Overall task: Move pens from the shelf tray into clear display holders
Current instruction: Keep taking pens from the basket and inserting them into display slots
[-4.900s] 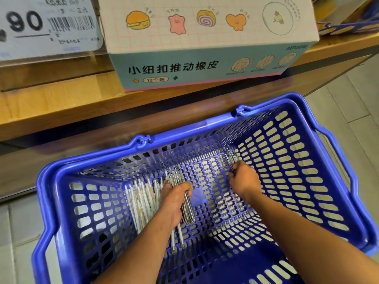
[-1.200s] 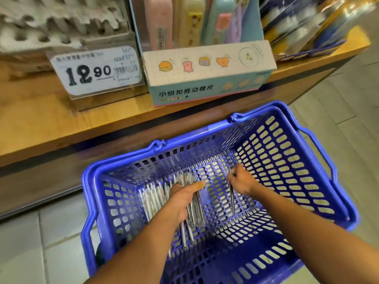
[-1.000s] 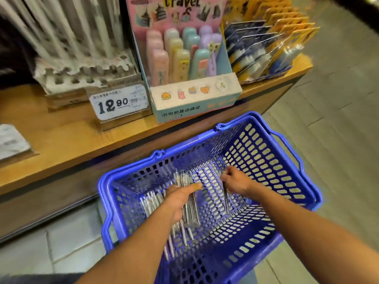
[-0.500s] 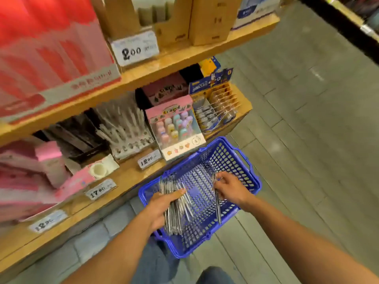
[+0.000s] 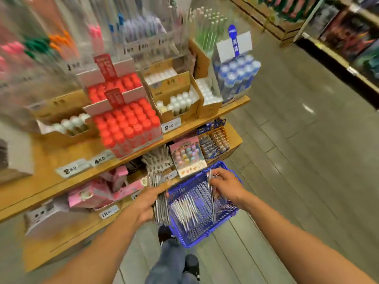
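My left hand (image 5: 148, 203) is shut on a thick bundle of silver pens (image 5: 159, 193), held upright just left of the blue basket (image 5: 205, 239). My right hand (image 5: 224, 186) grips a few pens (image 5: 211, 198) that hang down over the basket. More silver pens (image 5: 184, 209) lie loose inside the basket, which stands on the floor. Clear display holders (image 5: 147, 27) with coloured pens stand blurred on the top shelf, far above both hands.
Wooden shelves (image 5: 47, 160) fill the left side. They carry red-capped bottles (image 5: 125, 121), white bottles in cardboard boxes (image 5: 178, 99), blue bottles (image 5: 235, 74) and a pastel eraser box (image 5: 187, 156). My legs and shoes (image 5: 174, 255) are below. Grey aisle floor (image 5: 307, 160) lies to the right.
I have stood up and the view has swung upward to show the upper shelves. Both hands lifted their pens out of the basket; the left bundle moved leftward past its rim.
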